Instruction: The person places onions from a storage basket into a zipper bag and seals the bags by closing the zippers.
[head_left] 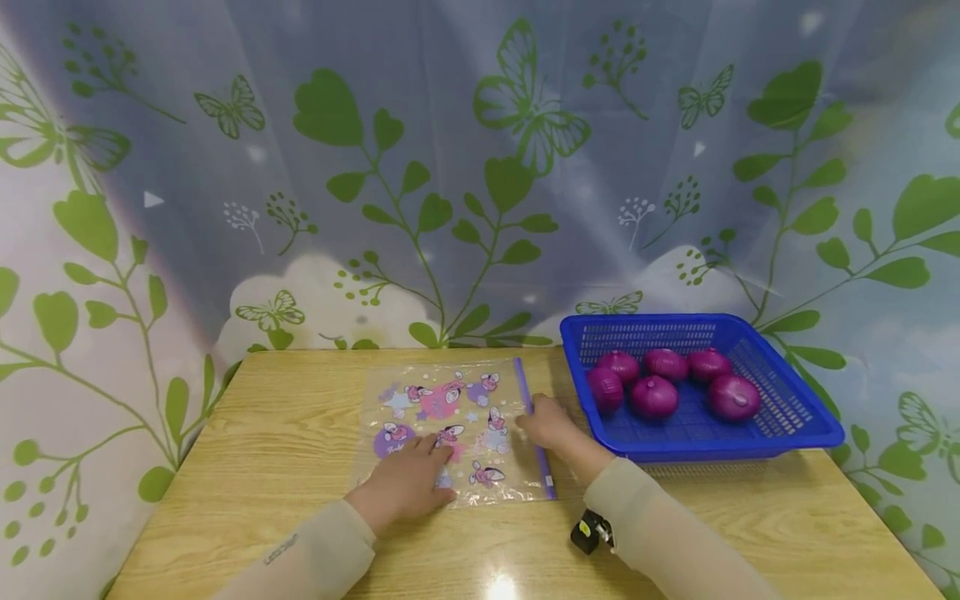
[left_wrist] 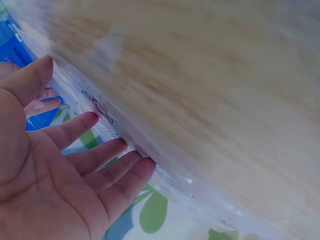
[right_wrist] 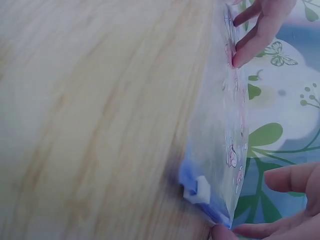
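My left hand (head_left: 405, 485) rested, fingers extended, on the clear bag (head_left: 471, 429), lower centre. Its purple zip edge (head_left: 525, 389) ran near-vertical at my right hand (head_left: 555, 429); couldn't tell whether that pinched.

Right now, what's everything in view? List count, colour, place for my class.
Wood-grain table: one, light brown, foreground.
Printed fabric backdrop: one, blue, white, green, behind table.
Clear plastic zip bag: one, pink prints, on table.
Rectangular plastic basket: one, blue, table's right.
Rounded glossy onions: six, purple, in basket.
Long sleeves: two, cream, head view's bottom.
Boxy device: one, black, by right sleeve.
Left hand: one, on bag.
Right hand: one, at bag's purple edge.
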